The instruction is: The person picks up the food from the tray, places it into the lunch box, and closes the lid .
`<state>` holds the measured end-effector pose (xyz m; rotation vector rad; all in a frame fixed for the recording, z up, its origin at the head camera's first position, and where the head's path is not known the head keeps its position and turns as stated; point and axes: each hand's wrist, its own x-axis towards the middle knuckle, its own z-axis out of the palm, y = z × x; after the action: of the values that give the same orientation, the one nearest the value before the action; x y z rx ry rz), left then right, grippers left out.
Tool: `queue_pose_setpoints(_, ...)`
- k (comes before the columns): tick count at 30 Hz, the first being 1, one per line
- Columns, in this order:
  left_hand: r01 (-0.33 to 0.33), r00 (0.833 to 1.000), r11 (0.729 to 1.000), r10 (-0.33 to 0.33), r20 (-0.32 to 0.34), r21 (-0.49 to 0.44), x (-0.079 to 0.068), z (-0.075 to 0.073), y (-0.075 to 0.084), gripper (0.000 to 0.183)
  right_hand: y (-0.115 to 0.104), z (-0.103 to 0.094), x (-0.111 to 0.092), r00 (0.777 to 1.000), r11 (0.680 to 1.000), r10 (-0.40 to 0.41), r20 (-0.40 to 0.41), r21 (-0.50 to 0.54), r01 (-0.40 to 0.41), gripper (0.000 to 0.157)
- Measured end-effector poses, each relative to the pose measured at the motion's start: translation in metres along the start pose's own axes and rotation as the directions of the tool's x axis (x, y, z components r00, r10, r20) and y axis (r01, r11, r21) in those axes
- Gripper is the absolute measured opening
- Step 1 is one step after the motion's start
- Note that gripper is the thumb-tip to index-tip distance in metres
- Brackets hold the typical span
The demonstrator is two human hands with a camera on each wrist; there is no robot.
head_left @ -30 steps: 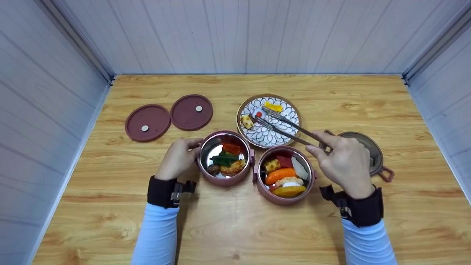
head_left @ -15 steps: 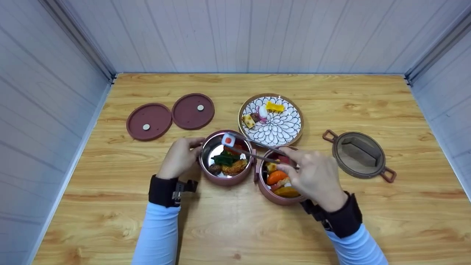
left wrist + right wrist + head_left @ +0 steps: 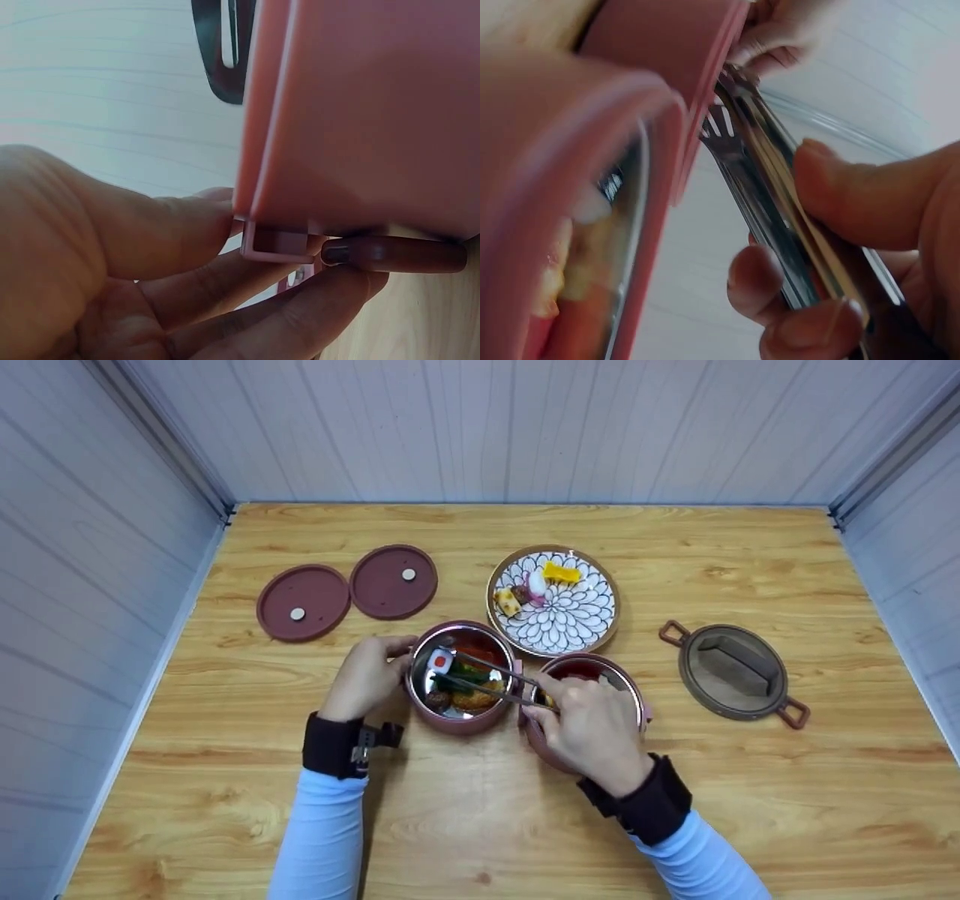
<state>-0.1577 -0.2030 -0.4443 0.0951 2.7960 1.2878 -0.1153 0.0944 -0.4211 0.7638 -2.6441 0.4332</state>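
My left hand (image 3: 366, 679) grips the side of a pink lunch box bowl (image 3: 463, 727). In the left wrist view, my thumb is at the rim and my fingers curl beneath the side clip (image 3: 279, 247). Metal tongs (image 3: 517, 699) are in my right hand (image 3: 592, 727), reaching over the second pink bowl (image 3: 637, 690) into the left one. At their spread tips is a white sushi roll (image 3: 439, 661) with a red centre; whether they pinch it, I cannot tell. Below lie toy foods, including a green piece (image 3: 450, 682) and a brown fried piece (image 3: 478, 697). My right hand hides most of the second bowl's contents.
Behind the bowls, a patterned plate (image 3: 577, 622) carries several toy food pieces. Two dark red lids (image 3: 304, 592) lie at the back left. A smoky lid with two handles (image 3: 735, 671) lies to the right. Walls border the table (image 3: 480, 825).
My right hand has moved left and down from the plate, carrying the sushi roll with the tongs into the left bowl. My left hand keeps its hold on the bowl.
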Motion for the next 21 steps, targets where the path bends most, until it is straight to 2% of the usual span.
queue_pose_setpoints(8, -0.002, 1.0, 1.0, 0.002, -0.003, 0.011, 0.0, -0.001, -0.001, 0.033, -0.006, 0.01, 0.001, 0.998, 1.0, 0.011, -0.058, -0.029, -0.013, 0.043)
queue_pose_setpoints(11, 0.003, 1.0, 1.0, -0.003, -0.001, 0.009, 0.0, -0.001, -0.001, 0.033, -0.007, 0.01, 0.001, 0.998, 0.999, 0.007, -0.055, -0.034, -0.009, 0.044)
queue_pose_setpoints(21, 0.03, 1.0, 0.999, -0.03, 0.003, 0.01, 0.001, 0.0, 0.0, 0.033, 0.002, -0.009, 0.001, 0.997, 0.998, 0.052, -0.056, 0.028, -0.05, 0.048)
